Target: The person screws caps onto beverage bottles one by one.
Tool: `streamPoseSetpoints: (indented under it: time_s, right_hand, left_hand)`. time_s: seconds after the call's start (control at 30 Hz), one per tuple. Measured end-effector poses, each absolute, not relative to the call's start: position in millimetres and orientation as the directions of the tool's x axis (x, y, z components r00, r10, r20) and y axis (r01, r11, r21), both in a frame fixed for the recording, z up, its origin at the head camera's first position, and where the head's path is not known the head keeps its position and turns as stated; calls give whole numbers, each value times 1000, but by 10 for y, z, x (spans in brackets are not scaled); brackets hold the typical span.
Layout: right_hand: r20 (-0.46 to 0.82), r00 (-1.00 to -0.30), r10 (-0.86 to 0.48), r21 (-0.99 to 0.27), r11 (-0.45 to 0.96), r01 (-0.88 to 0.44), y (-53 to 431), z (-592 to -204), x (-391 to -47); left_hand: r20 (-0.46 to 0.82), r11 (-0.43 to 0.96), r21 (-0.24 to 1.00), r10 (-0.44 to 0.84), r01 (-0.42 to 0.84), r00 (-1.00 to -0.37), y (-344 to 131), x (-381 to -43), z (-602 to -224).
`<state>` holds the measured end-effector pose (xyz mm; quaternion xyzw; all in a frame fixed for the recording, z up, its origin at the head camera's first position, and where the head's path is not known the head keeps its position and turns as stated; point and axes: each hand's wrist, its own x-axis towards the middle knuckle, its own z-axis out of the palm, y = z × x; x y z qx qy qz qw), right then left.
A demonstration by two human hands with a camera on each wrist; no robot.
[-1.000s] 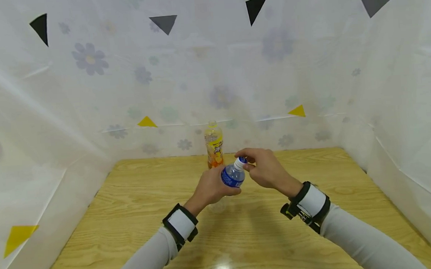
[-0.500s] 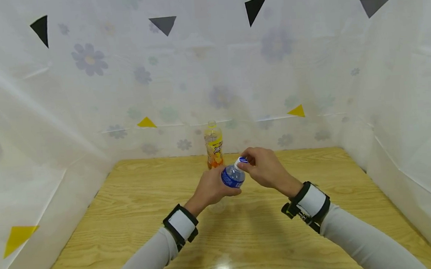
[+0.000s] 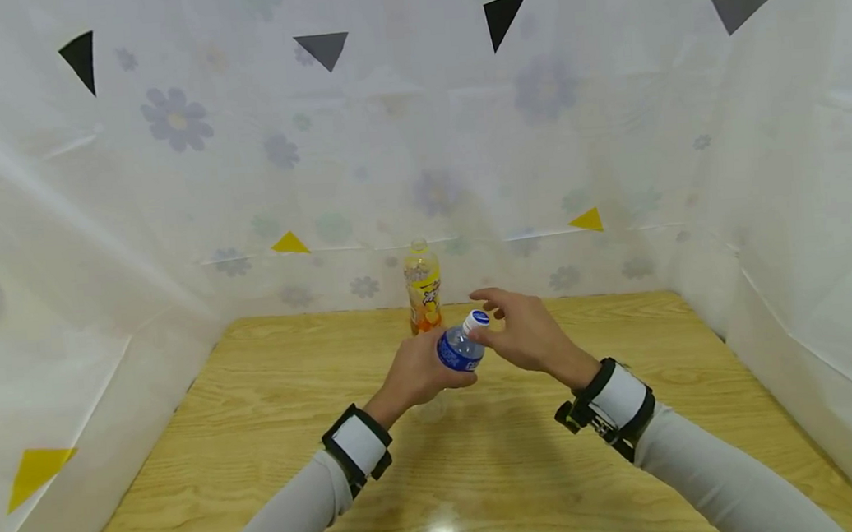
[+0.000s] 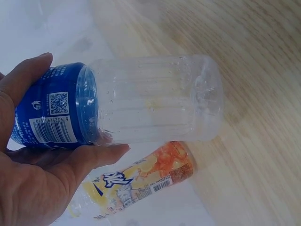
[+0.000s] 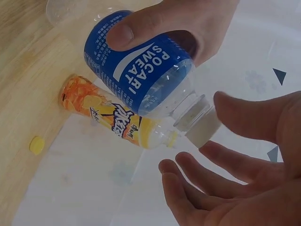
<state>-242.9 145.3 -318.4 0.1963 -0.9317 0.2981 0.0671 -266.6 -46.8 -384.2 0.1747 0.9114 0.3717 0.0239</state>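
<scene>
My left hand [image 3: 420,369] grips a clear plastic bottle [image 3: 461,347] with a blue Pocari Sweat label, around that label. The bottle is held off the table and tilted, neck toward the right hand; its lower body [image 4: 155,99] looks empty, with a few droplets. A white bottle cap [image 3: 477,319] with a blue top sits on its neck. My right hand [image 3: 527,329] is at the cap, thumb beside it and the other fingers spread away; in the right wrist view the thumb [image 5: 249,115] is at the cap's edge. Whether it touches is hard to tell.
An uncapped drink bottle [image 3: 423,287] with a yellow and orange label stands upright behind the left hand, near the table's back edge. A small yellow cap [image 5: 36,145] lies on the wooden table [image 3: 260,442]. White curtains [image 3: 417,135] enclose the back and sides.
The right hand's fingers were curled around the white cap and twisted it; now they have spread off it. The left hand and its bottle have stayed in place.
</scene>
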Motion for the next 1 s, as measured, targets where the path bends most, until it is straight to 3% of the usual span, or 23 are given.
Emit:
streamPoseSetpoints:
  time_s: [0.3,1.0]
  right_hand:
    - [296,-878,-376,-528,702,-478,1428,-3226,-2423]
    - [405,-848,-341,-472,716,-514,1371,-3335,-2484]
  left_hand:
    - [94,664,681,341,311,-935,-473,-2673,-3845]
    - [118,658,681,335,322,-935,-474,-2676,-3863]
